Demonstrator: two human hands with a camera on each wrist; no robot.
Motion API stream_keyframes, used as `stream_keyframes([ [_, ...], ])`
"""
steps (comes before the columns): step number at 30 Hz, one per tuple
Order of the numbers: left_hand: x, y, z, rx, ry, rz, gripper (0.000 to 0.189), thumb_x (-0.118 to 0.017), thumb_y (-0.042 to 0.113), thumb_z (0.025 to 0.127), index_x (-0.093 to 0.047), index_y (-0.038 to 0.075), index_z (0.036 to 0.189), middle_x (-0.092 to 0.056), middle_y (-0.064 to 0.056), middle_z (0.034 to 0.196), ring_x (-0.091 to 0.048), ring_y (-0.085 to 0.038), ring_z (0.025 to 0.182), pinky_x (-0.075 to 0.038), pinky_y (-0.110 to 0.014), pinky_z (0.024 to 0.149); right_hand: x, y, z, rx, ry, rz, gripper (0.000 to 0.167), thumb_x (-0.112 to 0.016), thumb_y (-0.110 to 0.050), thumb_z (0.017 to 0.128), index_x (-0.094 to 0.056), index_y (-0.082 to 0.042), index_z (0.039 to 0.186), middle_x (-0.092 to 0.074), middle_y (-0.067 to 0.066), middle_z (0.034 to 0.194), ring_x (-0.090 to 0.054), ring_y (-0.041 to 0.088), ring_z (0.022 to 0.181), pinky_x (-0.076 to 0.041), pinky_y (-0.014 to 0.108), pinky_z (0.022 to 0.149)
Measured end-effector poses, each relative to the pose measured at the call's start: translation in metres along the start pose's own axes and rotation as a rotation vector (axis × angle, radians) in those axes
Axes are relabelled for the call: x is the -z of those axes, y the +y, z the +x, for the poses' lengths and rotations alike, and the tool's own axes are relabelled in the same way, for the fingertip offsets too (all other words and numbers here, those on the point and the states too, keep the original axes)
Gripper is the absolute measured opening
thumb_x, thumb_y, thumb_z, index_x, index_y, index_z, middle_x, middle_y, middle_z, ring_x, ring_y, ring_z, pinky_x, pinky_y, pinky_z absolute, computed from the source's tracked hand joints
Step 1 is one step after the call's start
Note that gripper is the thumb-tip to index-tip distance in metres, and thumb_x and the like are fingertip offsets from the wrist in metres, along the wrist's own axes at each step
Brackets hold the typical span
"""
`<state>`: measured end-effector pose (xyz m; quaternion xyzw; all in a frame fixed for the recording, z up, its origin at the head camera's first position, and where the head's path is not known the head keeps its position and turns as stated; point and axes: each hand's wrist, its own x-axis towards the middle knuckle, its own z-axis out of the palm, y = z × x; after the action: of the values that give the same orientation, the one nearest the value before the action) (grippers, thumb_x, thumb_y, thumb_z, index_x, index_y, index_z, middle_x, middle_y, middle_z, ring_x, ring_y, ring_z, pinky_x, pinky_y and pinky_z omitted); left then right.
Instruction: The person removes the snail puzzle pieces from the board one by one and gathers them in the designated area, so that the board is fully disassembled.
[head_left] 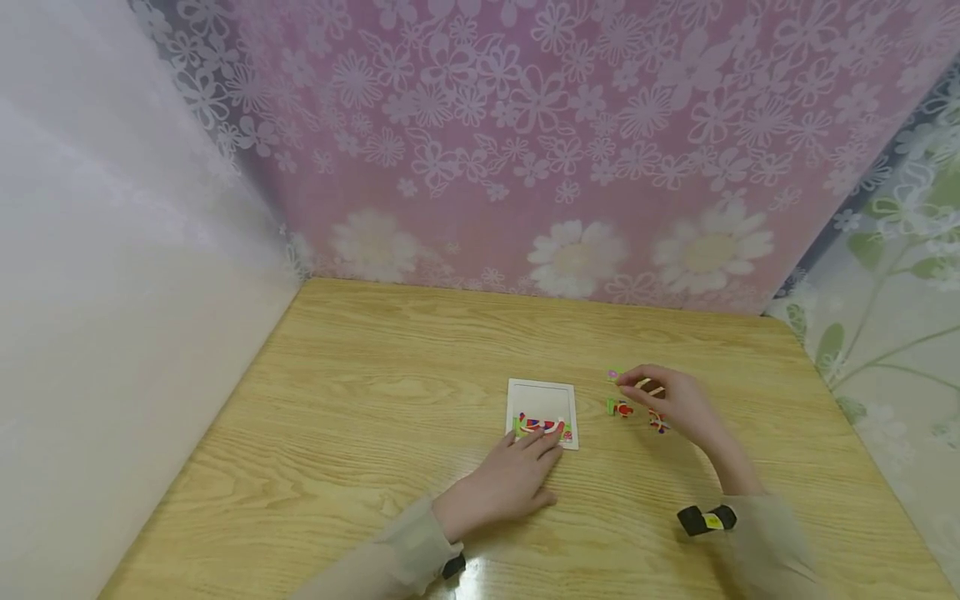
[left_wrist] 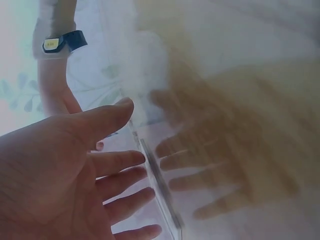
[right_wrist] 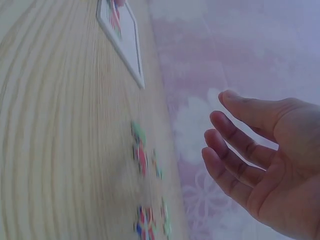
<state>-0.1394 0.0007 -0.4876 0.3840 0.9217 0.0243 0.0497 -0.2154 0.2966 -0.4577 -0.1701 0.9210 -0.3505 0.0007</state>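
Observation:
A small white-framed puzzle board [head_left: 542, 395] lies on the table, with colourful pieces [head_left: 542, 425] along its near side. My left hand [head_left: 506, 483] rests its straight, spread fingertips on the board's near edge; the left wrist view shows these fingers [left_wrist: 130, 179] along the board's thin edge [left_wrist: 160, 192]. Over the loose pieces to the right hovers my right hand [head_left: 678, 404], fingers loosely bent. In the right wrist view nothing shows between its thumb and fingers [right_wrist: 232, 132]. Near its fingertips are a pink-and-green flower piece [head_left: 612, 374] and a red-and-green piece [head_left: 622, 409].
A red-and-blue piece [head_left: 658, 422] lies under the right hand, partly covered by it. A brown piece [head_left: 652, 387] shows behind the fingers. Wood-grain table [head_left: 360, 375] surrounds the board. A pink flowered curtain [head_left: 480, 192] hangs at the far edge, with pale walls at both sides.

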Motion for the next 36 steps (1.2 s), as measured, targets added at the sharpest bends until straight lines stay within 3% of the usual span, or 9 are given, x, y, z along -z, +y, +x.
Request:
stream_keyframes([
  [5, 0.003, -0.004, -0.009, 0.009, 0.020, -0.031, 0.063, -0.060, 0.049, 0.100, -0.047, 0.015, 0.151, -0.043, 0.000, 0.158, -0.042, -0.020, 0.144, -0.038, -0.049, 0.115, -0.019, -0.021, 0.015, 0.065, -0.036, 0.050, 0.020, -0.069, -0.022, 0.098, -0.074, -0.009, 0.112, -0.073, 0.006, 0.108, -0.071, 0.029, 0.084, -0.058, 0.034, 0.064],
  [12, 0.003, -0.008, -0.019, 0.017, 0.040, -0.047, 0.061, -0.059, 0.046, 0.100, -0.048, 0.014, 0.151, -0.045, -0.003, 0.157, -0.043, -0.021, 0.144, -0.038, -0.050, 0.115, -0.051, -0.040, 0.032, 0.147, -0.098, 0.061, 0.015, -0.070, -0.016, 0.097, -0.076, -0.009, 0.109, -0.073, 0.002, 0.108, -0.067, 0.020, 0.092, -0.058, 0.034, 0.079],
  [20, 0.010, -0.005, -0.023, 0.019, 0.015, 0.001, 0.063, -0.059, 0.047, 0.100, -0.049, 0.012, 0.150, -0.045, -0.004, 0.157, -0.044, -0.021, 0.143, -0.039, -0.048, 0.115, -0.080, -0.054, 0.045, 0.221, -0.177, 0.013, 0.015, -0.074, -0.012, 0.093, -0.077, -0.008, 0.107, -0.073, 0.003, 0.099, -0.069, 0.017, 0.084, -0.058, 0.030, 0.074],
  [28, 0.014, -0.003, -0.023, 0.014, -0.005, 0.036, 0.063, -0.058, 0.050, 0.100, -0.051, 0.012, 0.149, -0.048, -0.003, 0.155, -0.043, -0.019, 0.144, -0.039, -0.046, 0.115, -0.097, -0.062, 0.050, 0.215, -0.262, -0.047, 0.020, -0.078, -0.012, 0.089, -0.076, -0.007, 0.108, -0.069, 0.003, 0.093, -0.064, 0.010, 0.075, -0.053, 0.025, 0.067],
  [36, 0.014, -0.003, -0.024, 0.010, -0.004, 0.054, 0.063, -0.059, 0.050, 0.100, -0.052, 0.012, 0.148, -0.048, -0.003, 0.155, -0.042, -0.019, 0.144, -0.041, -0.047, 0.113, -0.103, -0.066, 0.050, 0.239, -0.264, -0.109, 0.024, -0.084, -0.015, 0.083, -0.078, -0.008, 0.105, -0.066, 0.003, 0.099, -0.064, 0.013, 0.079, -0.053, 0.026, 0.070],
])
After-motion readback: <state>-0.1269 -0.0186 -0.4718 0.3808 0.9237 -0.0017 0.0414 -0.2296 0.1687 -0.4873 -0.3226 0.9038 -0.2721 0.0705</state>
